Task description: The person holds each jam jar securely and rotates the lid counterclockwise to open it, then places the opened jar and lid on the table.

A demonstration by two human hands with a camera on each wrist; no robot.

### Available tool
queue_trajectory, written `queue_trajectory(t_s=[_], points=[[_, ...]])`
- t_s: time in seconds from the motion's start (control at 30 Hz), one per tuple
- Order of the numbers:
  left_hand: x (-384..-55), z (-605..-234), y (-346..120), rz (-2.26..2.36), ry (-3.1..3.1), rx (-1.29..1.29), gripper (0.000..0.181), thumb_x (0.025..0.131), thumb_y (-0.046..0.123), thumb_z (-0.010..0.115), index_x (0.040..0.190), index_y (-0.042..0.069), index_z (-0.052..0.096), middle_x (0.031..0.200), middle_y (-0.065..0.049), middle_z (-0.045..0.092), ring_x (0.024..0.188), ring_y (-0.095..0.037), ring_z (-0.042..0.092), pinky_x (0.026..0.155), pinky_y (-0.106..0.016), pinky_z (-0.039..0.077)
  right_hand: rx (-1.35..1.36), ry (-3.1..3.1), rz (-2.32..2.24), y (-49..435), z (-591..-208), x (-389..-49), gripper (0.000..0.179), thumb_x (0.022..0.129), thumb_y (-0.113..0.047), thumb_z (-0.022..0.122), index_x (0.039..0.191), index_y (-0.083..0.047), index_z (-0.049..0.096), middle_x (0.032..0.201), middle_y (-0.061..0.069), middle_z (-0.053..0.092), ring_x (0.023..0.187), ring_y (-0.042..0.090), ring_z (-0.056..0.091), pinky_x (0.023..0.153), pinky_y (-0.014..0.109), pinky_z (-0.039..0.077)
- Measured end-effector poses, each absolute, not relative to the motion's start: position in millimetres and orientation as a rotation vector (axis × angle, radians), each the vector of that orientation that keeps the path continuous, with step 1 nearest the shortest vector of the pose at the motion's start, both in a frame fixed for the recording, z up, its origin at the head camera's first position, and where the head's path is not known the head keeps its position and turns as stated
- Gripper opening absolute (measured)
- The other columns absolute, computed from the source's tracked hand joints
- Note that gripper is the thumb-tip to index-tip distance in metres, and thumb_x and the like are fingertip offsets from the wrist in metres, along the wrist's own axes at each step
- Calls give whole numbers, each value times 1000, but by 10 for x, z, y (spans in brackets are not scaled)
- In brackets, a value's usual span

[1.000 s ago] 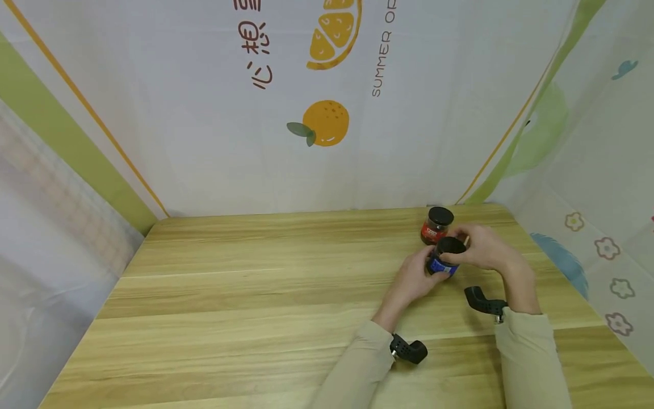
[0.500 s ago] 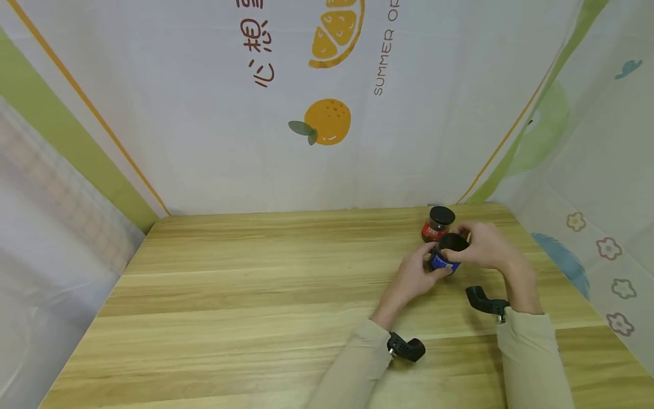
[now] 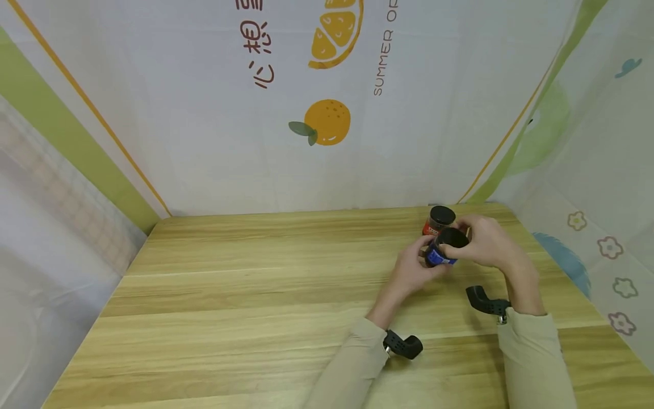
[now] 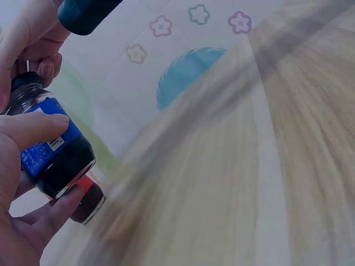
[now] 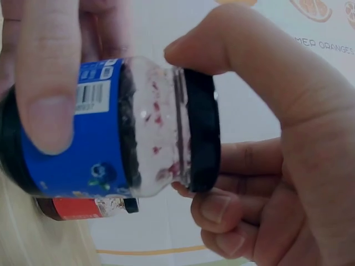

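A glass jar with a blue label and dark contents is held up at the table's right side, tilted. My left hand grips it round the body; in the left wrist view, fingers lie under its base and the thumb presses the label. With thumb and fingers, my right hand holds the black lid, which sits on the jar's mouth. Blueberries are printed on the label in the right wrist view, and dark residue clings inside the clear neck. Behind it stands a second jar with a red label and black lid.
The wooden table reaches back to a white curtain printed with oranges. Another patterned curtain hangs along the right edge. A black camera mount sits on each wrist.
Both hands have risen slightly and moved a little toward the back with the blue-labelled jar, which is tilted more. It now covers more of the red-labelled jar in the head view.
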State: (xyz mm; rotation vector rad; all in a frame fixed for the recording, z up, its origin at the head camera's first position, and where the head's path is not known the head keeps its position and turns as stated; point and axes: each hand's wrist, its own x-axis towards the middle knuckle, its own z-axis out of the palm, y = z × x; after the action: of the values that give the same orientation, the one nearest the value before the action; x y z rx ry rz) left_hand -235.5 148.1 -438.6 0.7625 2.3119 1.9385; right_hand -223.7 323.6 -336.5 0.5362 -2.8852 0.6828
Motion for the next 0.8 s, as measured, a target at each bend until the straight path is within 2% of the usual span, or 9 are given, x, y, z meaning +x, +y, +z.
queue_trajectory(t_s=[0.17,0.4,0.63,0.8], points=[[-2362,-4343,1438,1924,2346,805,60,84,14,83,139,12,58,132,-5,64,91,-3,61,70,-13,52,549,-2867,679,3194,-3343,-2221,37,81,-27,81,99,2,67,80,7,63,58,17,48,48,30,40],[-2361,-4274,1350,1918,2329,805,58,83,14,85,136,13,61,121,-7,66,95,-10,61,69,-15,53,580,-2837,671,3147,-3312,-2196,37,81,-27,81,99,2,67,81,5,64,58,16,49,49,30,41],[-2348,-4194,1283,1871,2370,889,59,83,14,85,137,12,61,114,-7,67,84,-1,59,67,-15,52,587,-2803,693,3092,-3275,-2156,41,80,-27,82,102,3,67,84,6,65,62,16,51,50,29,44],[-2325,-4147,1238,1857,2377,882,57,82,15,85,134,12,62,112,-3,67,91,-2,56,69,-16,52,626,-2781,679,3058,-3243,-2134,42,79,-26,83,104,4,67,83,5,64,61,15,50,51,29,43]])
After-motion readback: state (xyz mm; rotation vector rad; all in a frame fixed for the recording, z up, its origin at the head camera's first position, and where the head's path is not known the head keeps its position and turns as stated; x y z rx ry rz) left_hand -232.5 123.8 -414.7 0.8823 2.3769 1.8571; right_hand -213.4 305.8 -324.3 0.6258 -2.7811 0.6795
